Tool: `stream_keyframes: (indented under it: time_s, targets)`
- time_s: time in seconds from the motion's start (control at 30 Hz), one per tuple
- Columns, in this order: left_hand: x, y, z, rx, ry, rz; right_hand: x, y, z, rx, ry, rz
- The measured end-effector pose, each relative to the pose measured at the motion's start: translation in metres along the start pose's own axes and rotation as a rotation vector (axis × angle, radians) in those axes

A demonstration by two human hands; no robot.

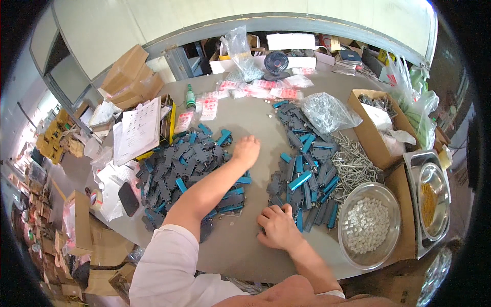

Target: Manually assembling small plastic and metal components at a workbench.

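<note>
My left hand (247,151) reaches out over the grey table, just right of a heap of dark grey and blue plastic parts (179,158). Its fingers are curled together, and whatever they may hold is hidden. Closer to me, my right hand (280,228) rests low at the near edge of a second heap of grey and blue parts (307,174). Those fingers are bent inward too, and I cannot make out anything between them. Long metal screws (355,158) lie against the right side of that second heap.
At the right, a clear bowl (369,258) holds small white pieces, beside a metal basin (436,233) with yellowish bits. An open carton (365,128) stands behind. A small fan (276,62), printed bags (284,93), a green bottle (190,97), papers (135,130) and a phone (128,198) surround the heaps.
</note>
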State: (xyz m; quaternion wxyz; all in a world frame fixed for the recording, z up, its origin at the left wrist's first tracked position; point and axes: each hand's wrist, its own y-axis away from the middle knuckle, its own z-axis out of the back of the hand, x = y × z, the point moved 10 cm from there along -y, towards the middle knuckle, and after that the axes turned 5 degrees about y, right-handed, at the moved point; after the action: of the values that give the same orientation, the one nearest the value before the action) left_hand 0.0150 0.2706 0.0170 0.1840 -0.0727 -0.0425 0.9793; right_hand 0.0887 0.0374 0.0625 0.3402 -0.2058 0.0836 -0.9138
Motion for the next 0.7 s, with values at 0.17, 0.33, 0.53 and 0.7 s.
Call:
stream_keyframes:
  time_s: [0.17, 0.33, 0.53, 0.7]
  targets:
    - [0.042, 0.011, 0.037, -0.144, -0.287, 0.127, -0.003, -0.005, 0.011, -0.105, -0.028, -0.032]
    - [-0.061, 0.119, 0.103, -0.285, 0.475, -0.180, -0.040, -0.012, 0.035, -0.274, -0.046, -0.234]
    - [-0.083, 0.234, 0.058, -0.314, 0.870, -0.207, -0.087, -0.112, 0.052, -0.227, 0.022, -0.217]
    - [-0.099, 0.217, 0.037, -0.174, 0.982, -0.263, -0.256, -0.206, 0.045, -0.125, 0.211, -0.445]
